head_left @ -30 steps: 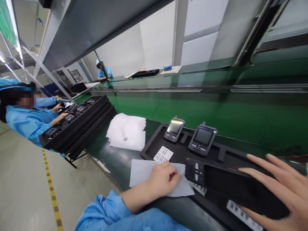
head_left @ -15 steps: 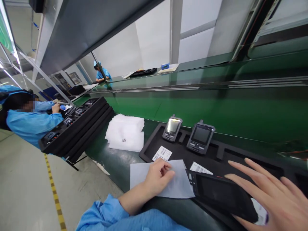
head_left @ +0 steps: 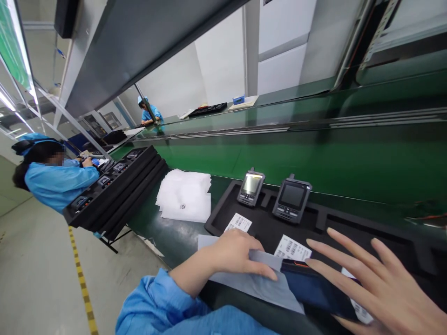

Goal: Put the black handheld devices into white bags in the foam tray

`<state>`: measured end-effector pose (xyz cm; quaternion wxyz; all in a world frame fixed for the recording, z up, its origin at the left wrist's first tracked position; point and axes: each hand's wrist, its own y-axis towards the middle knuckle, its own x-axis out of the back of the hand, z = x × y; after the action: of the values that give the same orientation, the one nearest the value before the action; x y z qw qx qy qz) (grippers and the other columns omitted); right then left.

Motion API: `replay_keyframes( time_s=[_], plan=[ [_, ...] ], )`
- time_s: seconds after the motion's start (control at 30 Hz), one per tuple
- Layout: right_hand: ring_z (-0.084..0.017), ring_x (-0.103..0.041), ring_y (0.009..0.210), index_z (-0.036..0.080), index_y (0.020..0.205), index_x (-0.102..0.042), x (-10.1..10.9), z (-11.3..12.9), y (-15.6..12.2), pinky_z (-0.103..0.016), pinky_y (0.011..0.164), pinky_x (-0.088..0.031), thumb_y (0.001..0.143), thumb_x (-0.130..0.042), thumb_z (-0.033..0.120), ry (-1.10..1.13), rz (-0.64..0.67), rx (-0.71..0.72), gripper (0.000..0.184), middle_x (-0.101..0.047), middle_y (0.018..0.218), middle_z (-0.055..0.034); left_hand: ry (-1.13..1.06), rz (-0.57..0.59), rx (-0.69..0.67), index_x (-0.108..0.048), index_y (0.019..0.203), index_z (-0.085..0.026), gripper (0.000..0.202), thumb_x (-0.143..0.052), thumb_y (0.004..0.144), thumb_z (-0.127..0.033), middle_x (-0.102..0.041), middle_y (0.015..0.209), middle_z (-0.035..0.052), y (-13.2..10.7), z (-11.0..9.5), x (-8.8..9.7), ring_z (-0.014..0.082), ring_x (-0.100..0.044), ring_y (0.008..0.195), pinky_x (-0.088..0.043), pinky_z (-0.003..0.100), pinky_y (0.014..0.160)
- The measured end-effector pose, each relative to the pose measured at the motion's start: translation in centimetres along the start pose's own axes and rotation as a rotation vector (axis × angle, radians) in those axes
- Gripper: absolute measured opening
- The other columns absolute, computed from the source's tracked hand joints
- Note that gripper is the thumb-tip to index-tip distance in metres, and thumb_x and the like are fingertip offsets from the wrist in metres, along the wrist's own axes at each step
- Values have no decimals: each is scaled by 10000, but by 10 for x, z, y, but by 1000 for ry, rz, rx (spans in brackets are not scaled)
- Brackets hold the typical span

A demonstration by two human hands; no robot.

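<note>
My left hand is closed on a thin white sleeve, thumb along its upper side. One end of a black handheld device with a dark screen and an orange line on its edge sits inside the sleeve's mouth. Around the other end is my right hand, thumb below and the upper fingers spread out; their exact contact is partly hidden. A white barcode label shows by the right palm. Beyond the hands, two units with stub antennas, one lit and one dark, rest on a black foam tray.
Barcode label sheets lie on the tray. A stack of white sleeves is to its left on the green bench. Further left are stacked foam trays holding devices, with a co-worker beside them. A shelf hangs overhead.
My left hand has moved right and gripped the sleeve's edge. The device has tilted, and its end is now covered by the sleeve. My right hand has shifted slightly left.
</note>
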<state>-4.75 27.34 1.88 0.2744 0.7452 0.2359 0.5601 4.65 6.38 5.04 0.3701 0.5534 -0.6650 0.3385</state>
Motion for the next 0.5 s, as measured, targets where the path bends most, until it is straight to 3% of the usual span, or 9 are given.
replay_keyframes(
  time_s=[0.17,0.27,0.33,0.43,0.5],
  plan=[
    [-296,-140,1246,186,1024,-497,6,1,10,-516,1004,-58,661,-374,239,-14,-23,76,386,-446,1177,-97,74,27,-49,-544,592,-147,335,-652,644,-459,-583,624,6,6,-21,0,154,-560,657,-367,214,585],
    [-275,-122,1254,183,1021,-496,9,2,11,-488,1021,-24,679,-370,209,-25,-36,100,366,-465,1150,-88,37,63,-50,-599,842,-172,314,-638,674,-434,-632,852,22,3,-23,13,178,-583,807,-396,219,670],
    [-264,-123,1256,180,1030,-487,11,2,11,-474,1026,-27,710,-377,207,-25,-58,100,339,-481,1117,-89,29,189,-46,-563,993,-205,461,-693,606,-419,-626,935,15,0,-21,24,185,-588,831,-410,216,670],
    [-262,-105,1259,190,1032,-476,12,5,13,-485,1021,-22,733,-358,216,-45,-72,112,322,-485,1107,-85,152,366,-36,-575,920,-178,452,-730,553,-392,-637,770,18,-4,-20,31,196,-600,704,-405,216,580],
    [-276,-124,1254,174,1119,-443,11,6,14,-524,1002,-55,725,-306,190,-121,-56,84,417,-462,1156,-101,153,308,6,-578,828,-158,356,-715,585,-377,-619,683,13,-5,-21,27,186,-592,658,-391,209,553]
  ],
)
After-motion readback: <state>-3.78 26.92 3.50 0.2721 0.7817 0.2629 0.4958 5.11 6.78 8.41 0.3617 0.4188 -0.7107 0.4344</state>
